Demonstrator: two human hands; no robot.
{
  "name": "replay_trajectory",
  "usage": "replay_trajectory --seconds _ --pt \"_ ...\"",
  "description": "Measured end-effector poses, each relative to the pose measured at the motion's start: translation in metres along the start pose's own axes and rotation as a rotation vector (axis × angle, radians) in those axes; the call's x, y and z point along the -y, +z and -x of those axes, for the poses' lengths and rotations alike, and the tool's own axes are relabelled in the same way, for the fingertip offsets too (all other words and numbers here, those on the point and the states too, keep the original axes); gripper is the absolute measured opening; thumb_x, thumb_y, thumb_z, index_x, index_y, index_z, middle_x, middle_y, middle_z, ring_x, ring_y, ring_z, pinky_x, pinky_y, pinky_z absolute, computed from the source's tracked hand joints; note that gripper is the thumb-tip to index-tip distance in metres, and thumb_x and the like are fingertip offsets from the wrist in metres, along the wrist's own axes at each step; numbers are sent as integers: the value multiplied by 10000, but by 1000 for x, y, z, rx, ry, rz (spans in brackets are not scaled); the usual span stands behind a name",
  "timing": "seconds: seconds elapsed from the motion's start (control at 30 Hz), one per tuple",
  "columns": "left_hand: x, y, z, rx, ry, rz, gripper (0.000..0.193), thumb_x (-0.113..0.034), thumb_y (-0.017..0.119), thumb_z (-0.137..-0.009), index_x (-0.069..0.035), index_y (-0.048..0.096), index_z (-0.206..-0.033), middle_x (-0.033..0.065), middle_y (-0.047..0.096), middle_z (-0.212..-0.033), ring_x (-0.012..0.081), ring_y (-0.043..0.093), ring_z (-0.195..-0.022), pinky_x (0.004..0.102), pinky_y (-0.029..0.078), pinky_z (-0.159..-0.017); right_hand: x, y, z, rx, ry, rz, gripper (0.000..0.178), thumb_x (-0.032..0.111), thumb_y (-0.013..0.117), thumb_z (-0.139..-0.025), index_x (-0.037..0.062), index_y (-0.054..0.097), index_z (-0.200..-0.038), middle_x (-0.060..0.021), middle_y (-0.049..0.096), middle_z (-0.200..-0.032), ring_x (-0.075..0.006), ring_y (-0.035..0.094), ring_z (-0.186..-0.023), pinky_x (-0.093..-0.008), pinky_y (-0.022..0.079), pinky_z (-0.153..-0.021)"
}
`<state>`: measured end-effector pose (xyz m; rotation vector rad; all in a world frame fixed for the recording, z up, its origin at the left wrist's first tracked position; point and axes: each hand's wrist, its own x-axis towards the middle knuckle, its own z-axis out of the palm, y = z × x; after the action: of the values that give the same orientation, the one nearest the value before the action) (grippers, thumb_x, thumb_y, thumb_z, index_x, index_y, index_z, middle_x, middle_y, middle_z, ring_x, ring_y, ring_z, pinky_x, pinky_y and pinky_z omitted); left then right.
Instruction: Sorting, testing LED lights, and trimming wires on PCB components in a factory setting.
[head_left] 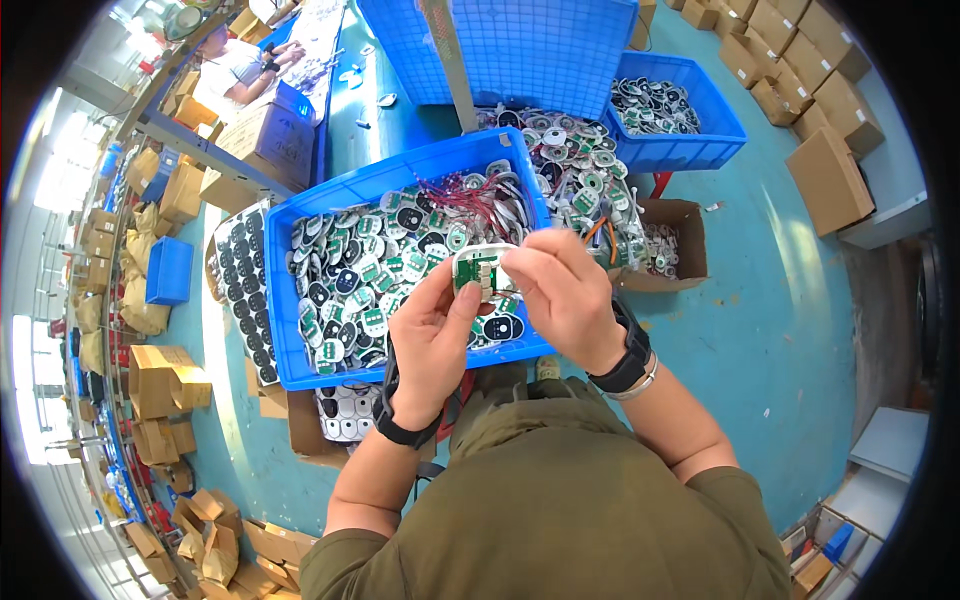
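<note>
Both hands are raised over a blue plastic bin. My left hand grips a small white plastic housing with a green circuit board in it, thumb across the board's front. Closed in a pinch, my right hand works at the housing's right edge; whether its fingertips hold a separate small part is hidden. Below lie many similar round white housings with green boards, some showing black faces. Red wires lie in a tangle at the bin's far right.
Behind the bin, more housings lie heaped beside a tall blue crate. A second blue bin stands at the far right, above an open carton. Trays of black discs lean at left. A person sits at the far-left bench.
</note>
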<state>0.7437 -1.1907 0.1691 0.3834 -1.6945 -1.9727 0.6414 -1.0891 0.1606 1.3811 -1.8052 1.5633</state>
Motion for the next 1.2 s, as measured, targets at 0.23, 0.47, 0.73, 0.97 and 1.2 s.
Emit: replay_trajectory --seconds 0.23,0.47,0.73,0.97,1.2 --pt "-4 0 5 -16 12 -14 275 -24 498 -827 68 474 -1084 95 583 -887 123 572 -771 247 505 -657 5 -6 -8 86 88 -73 93 -44 573 -718 -9 539 -798 -111 512 -749 -247 517 -654 -300 429 -555" --pt "-7 7 14 -30 161 -214 284 3 524 -806 72 483 -1079 73 587 -864 82 554 -729 197 465 -624 15 -11 -1 75 172 -113 76 -42 567 -727 -7 539 -788 -94 512 -740 -202 508 -618 -266 416 -531" --pt "-22 12 27 -47 324 -425 298 1 563 -775 60 509 -1062 41 585 -722 39 508 -610 163 407 -530 34 -22 -7 40 271 -257 61 -50 561 -727 -7 540 -765 -79 513 -739 -153 496 -613 -237 403 -526" --pt "-29 17 30 -65 366 -426 297 -5 576 -762 56 521 -1048 35 579 -705 35 498 -596 168 395 -514 34 -36 -17 184 371 -401 43 -36 557 -732 -8 542 -760 -60 511 -745 -125 488 -633 -226 395 -554" --pt "-35 19 28 -57 312 -361 281 -9 546 -791 56 500 -1061 32 581 -745 40 505 -632 168 402 -544 37 -29 -23 100 106 -176 48 -34 558 -728 -5 538 -761 -76 518 -750 -154 503 -642 -243 408 -566"
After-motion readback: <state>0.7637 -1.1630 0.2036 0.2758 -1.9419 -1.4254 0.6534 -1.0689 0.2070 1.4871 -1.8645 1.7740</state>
